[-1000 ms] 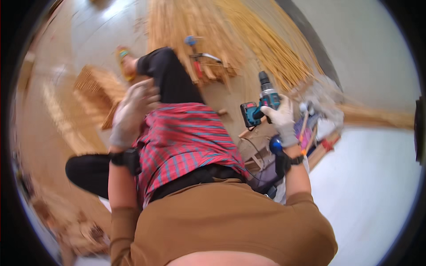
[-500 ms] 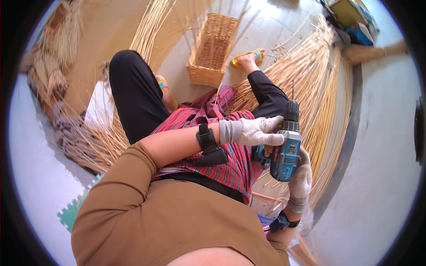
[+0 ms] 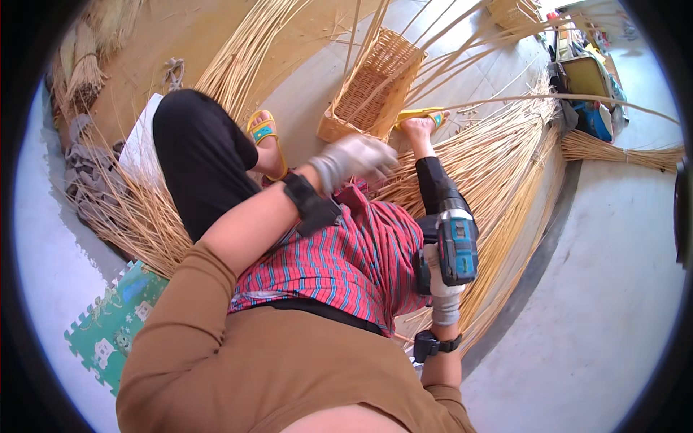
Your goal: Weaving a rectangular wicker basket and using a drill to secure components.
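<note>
My right hand, in a pale glove, grips a teal and black cordless drill upright above my right leg. My left hand, also gloved and blurred, hovers above the red striped cloth on my lap with its fingers apart and nothing visible in it. Just beyond that hand stands a rectangular woven basket, with long loose canes sticking up and out from its edges. My feet in yellow slippers flank the basket's near end.
Long bundles of cane lie at my right, and others ahead-left and along the left wall. A white board and green foam mat lie left. Stacked items and another basket stand at the far right.
The view has swung round toward the basket. My left hand reached across to the drill's front, then let go and moved left. The drill stays in my right hand.
</note>
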`<control>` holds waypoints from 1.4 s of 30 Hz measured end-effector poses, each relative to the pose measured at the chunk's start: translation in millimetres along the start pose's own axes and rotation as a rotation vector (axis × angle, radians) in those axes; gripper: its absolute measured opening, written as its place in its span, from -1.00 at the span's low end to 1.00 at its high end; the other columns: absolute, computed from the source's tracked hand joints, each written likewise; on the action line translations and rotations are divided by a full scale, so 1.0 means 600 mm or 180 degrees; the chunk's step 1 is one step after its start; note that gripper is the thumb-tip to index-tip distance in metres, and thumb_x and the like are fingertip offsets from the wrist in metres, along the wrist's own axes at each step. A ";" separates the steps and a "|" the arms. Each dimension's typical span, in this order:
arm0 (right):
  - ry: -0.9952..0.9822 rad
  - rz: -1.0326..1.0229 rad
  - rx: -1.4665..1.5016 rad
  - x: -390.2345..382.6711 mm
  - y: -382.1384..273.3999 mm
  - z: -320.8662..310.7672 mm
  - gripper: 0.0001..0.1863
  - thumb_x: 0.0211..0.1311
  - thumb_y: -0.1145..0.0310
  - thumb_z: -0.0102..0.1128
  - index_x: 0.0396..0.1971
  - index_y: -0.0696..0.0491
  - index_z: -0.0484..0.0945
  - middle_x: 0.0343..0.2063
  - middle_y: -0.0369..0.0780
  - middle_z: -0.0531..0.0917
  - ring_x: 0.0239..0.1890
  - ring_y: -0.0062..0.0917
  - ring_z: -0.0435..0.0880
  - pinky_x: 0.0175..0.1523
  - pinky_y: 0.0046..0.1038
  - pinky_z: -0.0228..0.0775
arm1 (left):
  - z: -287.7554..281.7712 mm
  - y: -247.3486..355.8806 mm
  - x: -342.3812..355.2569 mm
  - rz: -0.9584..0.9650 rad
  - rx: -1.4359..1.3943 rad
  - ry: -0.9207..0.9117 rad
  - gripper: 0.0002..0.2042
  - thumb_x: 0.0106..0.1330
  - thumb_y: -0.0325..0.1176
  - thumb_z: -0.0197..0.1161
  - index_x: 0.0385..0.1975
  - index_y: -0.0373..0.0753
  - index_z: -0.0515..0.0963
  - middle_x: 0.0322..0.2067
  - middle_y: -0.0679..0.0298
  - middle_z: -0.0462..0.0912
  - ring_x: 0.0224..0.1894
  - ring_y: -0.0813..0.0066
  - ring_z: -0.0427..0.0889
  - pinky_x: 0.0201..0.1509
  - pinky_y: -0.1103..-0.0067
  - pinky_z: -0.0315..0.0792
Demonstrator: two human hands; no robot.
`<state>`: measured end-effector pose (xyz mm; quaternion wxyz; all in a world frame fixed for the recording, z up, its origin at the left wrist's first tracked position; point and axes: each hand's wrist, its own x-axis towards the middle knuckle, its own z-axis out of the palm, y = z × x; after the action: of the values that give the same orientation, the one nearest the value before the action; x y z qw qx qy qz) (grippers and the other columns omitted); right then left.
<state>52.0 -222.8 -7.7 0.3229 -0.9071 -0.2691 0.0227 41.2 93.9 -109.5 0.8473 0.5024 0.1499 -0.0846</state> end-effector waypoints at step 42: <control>-0.2015 0.1654 0.0312 0.287 -0.093 0.056 -0.65 0.24 0.38 0.34 0.02 0.08 0.57 -0.57 -0.38 0.59 -0.60 -0.69 0.52 -0.48 -0.54 0.40 | -0.197 -0.094 0.085 0.0162 0.1232 0.2082 -0.36 0.11 -0.26 0.59 0.18 -0.32 0.48 0.03 0.13 0.68 0.03 0.40 0.66 0.16 0.50 0.51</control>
<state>165.3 -80.9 22.2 0.2505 -0.8766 -0.1157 0.3942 52.5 170.9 -226.9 0.6460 0.6572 0.3812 0.0746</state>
